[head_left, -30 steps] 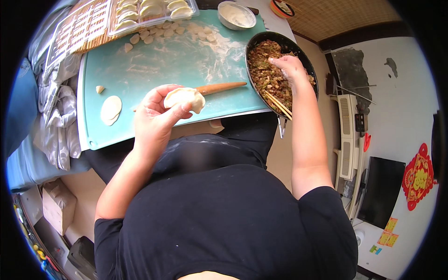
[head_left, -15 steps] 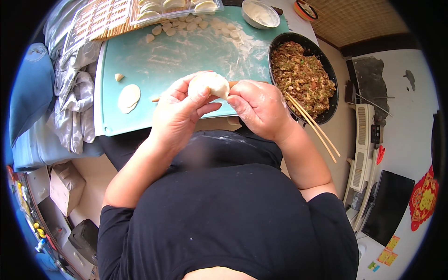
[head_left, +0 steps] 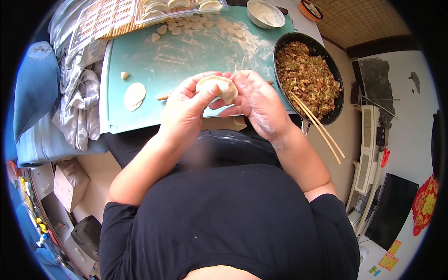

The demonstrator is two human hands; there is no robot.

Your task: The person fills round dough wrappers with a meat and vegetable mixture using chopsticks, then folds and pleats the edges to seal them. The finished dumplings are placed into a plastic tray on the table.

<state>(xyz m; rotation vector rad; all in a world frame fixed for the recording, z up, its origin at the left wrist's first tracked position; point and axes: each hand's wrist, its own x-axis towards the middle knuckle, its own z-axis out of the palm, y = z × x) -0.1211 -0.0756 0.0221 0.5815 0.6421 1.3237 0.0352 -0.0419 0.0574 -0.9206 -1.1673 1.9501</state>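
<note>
A folded white dumpling with a crimped edge is held above the near part of the green mat. My left hand grips it, thumb on top and fingers beneath. Beside its right end, my right hand is open, palm showing and fingers stretched toward the dumpling; whether they touch it I cannot tell. A wooden rolling pin lies on the mat behind both hands, its middle hidden. To the left rest a few round dough wrappers, overlapping, and a small dough piece.
At the right stands a black pan of chopped filling, with chopsticks leaning over its near rim. Floured dough pieces line the mat's far side. Behind them are a clear tray of dumplings and a bowl of flour.
My right hand has opened from a pinch on the dumpling's edge and turned its palm up. My left hand still holds the dumpling. The whole view has shifted slightly.
</note>
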